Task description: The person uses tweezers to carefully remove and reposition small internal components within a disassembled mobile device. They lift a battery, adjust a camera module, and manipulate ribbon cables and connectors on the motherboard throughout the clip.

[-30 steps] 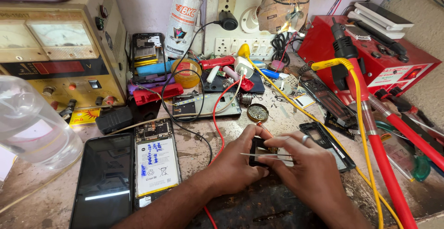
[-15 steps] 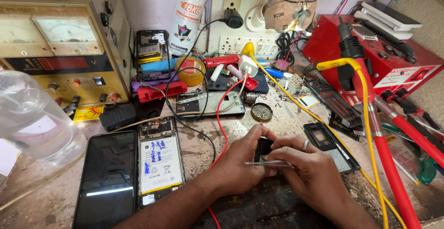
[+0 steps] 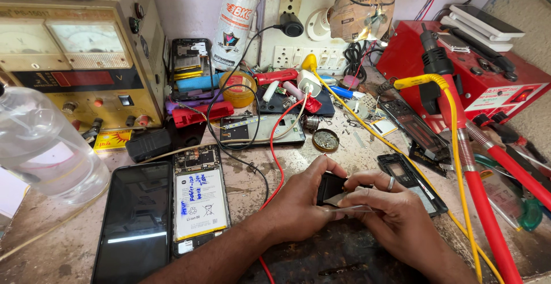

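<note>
fingers of the left hand curl closed around a small black rectangular phone part, thumb on its near side and forefinger arched over its top, at the near edge of the scuffed grey workbench. the right hand, a silver ring on one finger, is bent at the knuckles and pinches a thin, pale, flat strip against the lower face of the part; both forearms come in from the near edge and the hands touch each other. the part is dark, matte and mostly hidden by the fingers, so only its upper face shows; what kind of component it is cannot be told.

just left of the hands, an opened smartphone with a white battery lies flat beside a black glass screen panel. a red wire runs under the left wrist. a black phone frame lies just right of the right hand. a clear plastic bottle sits at the left edge, a beige metered power supply at the back left corner, a red soldering station at the back right.
</note>
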